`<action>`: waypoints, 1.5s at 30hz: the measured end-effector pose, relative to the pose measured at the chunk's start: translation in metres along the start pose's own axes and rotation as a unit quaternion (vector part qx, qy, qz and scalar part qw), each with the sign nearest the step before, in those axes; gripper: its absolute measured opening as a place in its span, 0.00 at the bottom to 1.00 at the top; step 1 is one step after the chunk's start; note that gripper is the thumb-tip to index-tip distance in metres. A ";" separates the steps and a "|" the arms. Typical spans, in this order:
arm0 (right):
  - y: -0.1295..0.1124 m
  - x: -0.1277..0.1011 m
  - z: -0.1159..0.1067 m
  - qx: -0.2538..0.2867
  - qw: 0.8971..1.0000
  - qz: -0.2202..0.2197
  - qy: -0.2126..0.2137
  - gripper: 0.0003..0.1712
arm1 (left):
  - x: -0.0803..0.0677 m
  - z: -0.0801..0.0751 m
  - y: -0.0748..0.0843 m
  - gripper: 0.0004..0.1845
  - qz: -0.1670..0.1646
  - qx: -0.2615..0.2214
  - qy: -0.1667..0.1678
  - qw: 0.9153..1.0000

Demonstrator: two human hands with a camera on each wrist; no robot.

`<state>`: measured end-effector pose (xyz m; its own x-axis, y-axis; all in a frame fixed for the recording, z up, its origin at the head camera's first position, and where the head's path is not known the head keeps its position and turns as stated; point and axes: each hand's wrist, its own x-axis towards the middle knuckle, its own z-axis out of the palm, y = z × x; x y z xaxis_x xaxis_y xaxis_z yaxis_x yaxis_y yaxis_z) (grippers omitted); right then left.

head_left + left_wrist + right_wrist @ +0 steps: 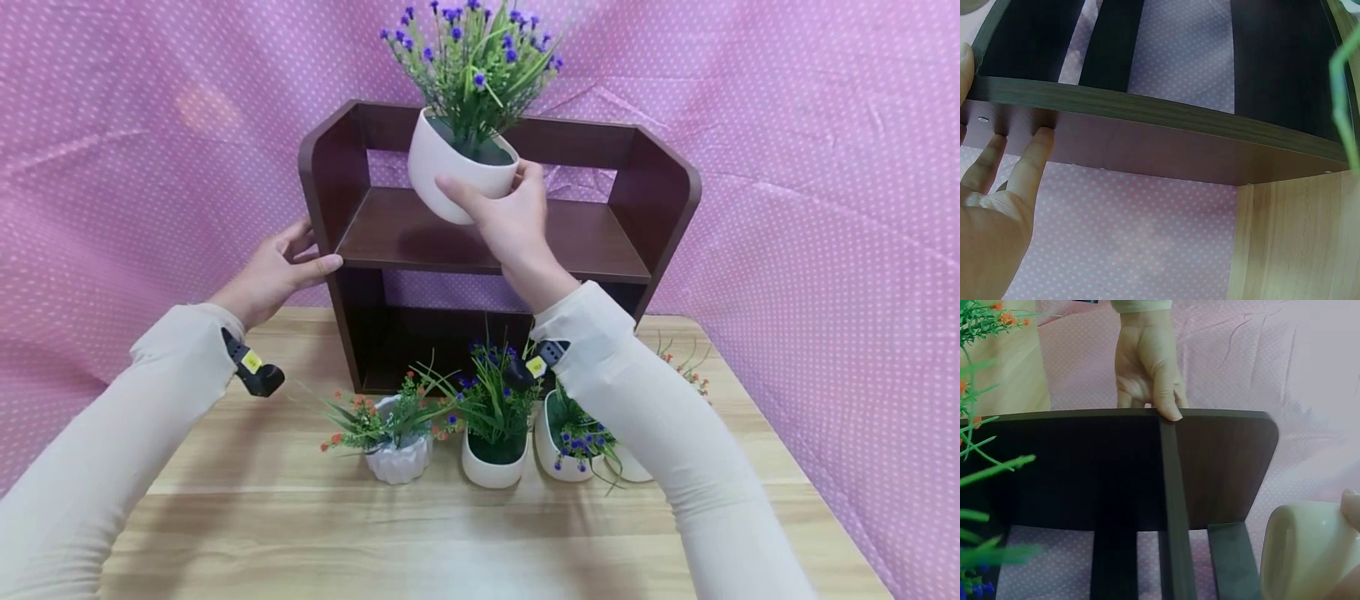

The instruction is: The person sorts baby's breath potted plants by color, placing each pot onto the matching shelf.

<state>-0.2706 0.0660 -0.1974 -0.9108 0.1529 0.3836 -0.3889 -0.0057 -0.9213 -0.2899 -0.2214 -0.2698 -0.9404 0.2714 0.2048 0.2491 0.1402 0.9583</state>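
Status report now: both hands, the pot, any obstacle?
Right hand grips white pot of purple flowers above upper shelf. Left hand steadies shelf unit's left side panel. Upper shelf bare below pot.

Left hand (273,268) at the left side panel of the dark shelf unit (390,229), thumb on the front edge, fingers flat against the outer face, forearm in a cream sleeve. Right hand (510,218) raised above the unit's upper board, fingers curled round a white pot (450,162), arm sloping upward.
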 end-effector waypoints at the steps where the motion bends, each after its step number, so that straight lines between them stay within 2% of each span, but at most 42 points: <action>1: 0.001 0.001 0.003 -0.011 1.000 0.002 0.002 0.45 | 0.000 0.000 0.000 0.39 0.000 0.002 -0.001 1.000; 8: 0.018 0.011 0.024 -0.105 0.994 0.020 0.039 0.46 | 0.002 -0.002 0.000 0.39 -0.003 0.001 -0.002 1.000; 16: 0.032 0.009 0.050 -0.186 0.979 0.044 0.067 0.49 | 0.001 -0.004 -0.001 0.40 -0.012 0.006 -0.007 1.000; 24: 0.035 0.003 0.060 -0.189 0.977 0.059 0.079 0.49 | -0.002 -0.001 -0.001 0.40 -0.009 0.015 -0.004 1.000; 32: 0.038 0.004 0.064 -0.201 0.976 0.044 0.074 0.48 | -0.003 0.001 0.000 0.40 -0.008 0.027 0.000 1.000; 39: 0.037 0.006 0.071 -0.236 0.966 0.061 0.084 0.50 | -0.002 0.002 -0.004 0.39 0.002 -0.005 -0.001 1.000; 45: 0.038 0.007 0.073 -0.264 0.960 0.058 0.073 0.51 | -0.002 0.001 -0.004 0.38 0.008 -0.006 -0.003 1.000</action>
<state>-0.3023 -0.0055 -0.2249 -0.8993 0.3188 0.2993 -0.1265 0.4655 -0.8760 -0.2894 -0.2217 -0.2743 -0.9352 0.2783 0.2191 0.2613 0.1243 0.9572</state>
